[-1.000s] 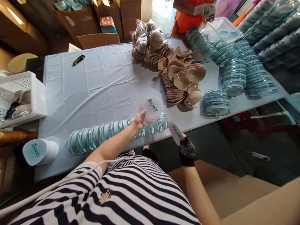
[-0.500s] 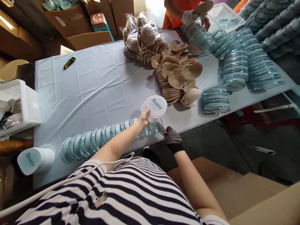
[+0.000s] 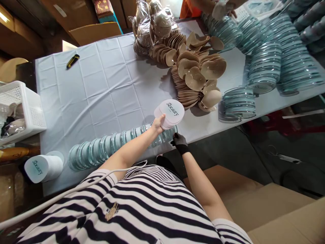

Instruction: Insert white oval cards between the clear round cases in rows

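Left hand (image 3: 158, 123), bare: fingers wrapped around a stack of round white printed card discs (image 3: 169, 113), held just above the near table edge. Right hand (image 3: 180, 142), in a black knit glove: fingertips pressed to the right end of the long row of clear blue-tinted round plastic cases (image 3: 119, 144) lying on edge along the pale tablecloth (image 3: 106, 88); whether it grips anything, cannot tell. Judgement: partway. Many unfilled cases remain stacked at right (image 3: 264, 66); a heap of beige moulded cups (image 3: 195, 73) lies beyond.
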Demonstrator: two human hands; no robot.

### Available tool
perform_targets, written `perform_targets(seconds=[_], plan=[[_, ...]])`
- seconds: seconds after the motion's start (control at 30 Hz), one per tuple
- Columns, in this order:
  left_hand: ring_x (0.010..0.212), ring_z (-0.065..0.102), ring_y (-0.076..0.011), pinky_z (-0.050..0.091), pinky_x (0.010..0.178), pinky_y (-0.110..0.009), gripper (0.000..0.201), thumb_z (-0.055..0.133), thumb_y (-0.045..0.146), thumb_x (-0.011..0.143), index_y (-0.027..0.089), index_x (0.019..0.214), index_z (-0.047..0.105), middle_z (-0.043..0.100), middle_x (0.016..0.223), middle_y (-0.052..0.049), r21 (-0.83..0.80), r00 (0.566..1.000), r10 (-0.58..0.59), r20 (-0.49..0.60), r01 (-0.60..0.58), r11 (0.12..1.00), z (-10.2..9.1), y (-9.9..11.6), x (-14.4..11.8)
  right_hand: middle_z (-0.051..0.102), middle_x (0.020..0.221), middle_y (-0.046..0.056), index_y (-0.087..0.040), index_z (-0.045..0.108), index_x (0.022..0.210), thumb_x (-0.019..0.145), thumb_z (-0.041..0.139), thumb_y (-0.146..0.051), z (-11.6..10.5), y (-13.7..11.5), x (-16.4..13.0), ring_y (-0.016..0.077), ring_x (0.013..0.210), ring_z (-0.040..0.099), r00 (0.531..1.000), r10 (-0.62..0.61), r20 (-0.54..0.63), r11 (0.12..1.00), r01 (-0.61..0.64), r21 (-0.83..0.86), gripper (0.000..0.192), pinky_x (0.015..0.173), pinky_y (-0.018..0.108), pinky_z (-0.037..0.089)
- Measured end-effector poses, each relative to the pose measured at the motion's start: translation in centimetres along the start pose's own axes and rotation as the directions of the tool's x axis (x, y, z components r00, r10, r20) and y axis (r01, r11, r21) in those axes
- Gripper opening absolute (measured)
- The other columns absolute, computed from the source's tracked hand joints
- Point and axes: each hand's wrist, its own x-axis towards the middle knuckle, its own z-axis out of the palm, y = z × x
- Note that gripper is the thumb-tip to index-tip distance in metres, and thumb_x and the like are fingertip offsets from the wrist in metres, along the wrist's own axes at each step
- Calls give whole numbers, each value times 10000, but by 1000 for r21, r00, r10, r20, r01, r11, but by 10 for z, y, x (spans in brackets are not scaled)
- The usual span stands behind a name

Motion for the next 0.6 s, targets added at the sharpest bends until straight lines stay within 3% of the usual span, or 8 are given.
perform_targets(seconds=[0.1,0.2,0.23,0.3,0.4,0.5,0.53,0.6], plan=[[1181,632,-341,477,1041,-565,269,741,177,771,116,1027,685,735,1117,-151,7,994,76,-73,-75,997,4,-4,-4,633,780,-6,-229,544,1228,822,619,-380,-12,2,5,172,670,671,976,31,214,959,-90,270,440,631,302,541],[1182,632,-339,481,1047,-541,213,734,132,770,97,976,695,748,1069,-152,30,979,154,-136,-151,988,9,-8,-8,633,806,-1,-226,540,1197,764,683,-399,-14,0,9,178,609,668,939,115,323,889,-242,389,488,588,332,556],[1178,636,-335,482,1049,-532,200,738,120,764,94,958,697,751,1056,-152,35,972,175,-156,-172,984,11,-9,-9,630,781,1,-207,565,1134,749,694,-401,-10,-2,10,174,577,654,957,134,256,889,-230,395,450,569,328,550],[1173,641,-323,485,1052,-512,201,758,111,743,94,935,701,756,1036,-146,38,959,208,-191,-205,978,13,-11,-10,606,697,-12,-187,593,986,749,669,-415,5,-2,10,143,517,600,992,123,-6,902,-110,417,337,540,294,525],[1169,646,-304,492,1050,-481,221,784,115,720,100,927,707,763,1013,-127,41,950,233,-207,-230,972,18,-14,-8,555,592,-40,-200,572,817,774,585,-451,28,4,3,100,437,476,936,81,-342,922,59,383,255,484,248,453],[1165,651,-287,494,1049,-458,181,771,114,732,107,904,716,769,987,-108,77,948,254,-192,-243,967,22,-14,-10,583,576,-14,-205,560,719,800,525,-517,23,9,-4,125,463,498,910,-47,-411,996,75,54,324,524,267,455],[1165,651,-288,492,1051,-457,169,771,117,732,108,892,719,770,981,-108,91,949,259,-179,-247,965,22,-13,-12,616,613,10,-201,579,730,821,491,-543,13,7,-5,147,528,552,884,-131,-448,991,102,-88,364,587,285,483],[1162,651,-299,482,1058,-462,189,792,132,711,109,887,727,769,984,-115,115,955,268,-124,-255,960,21,-11,-19,702,840,85,-182,638,909,880,397,-565,-13,-5,-2,200,770,648,789,-318,-526,939,185,-291,454,766,338,517]])
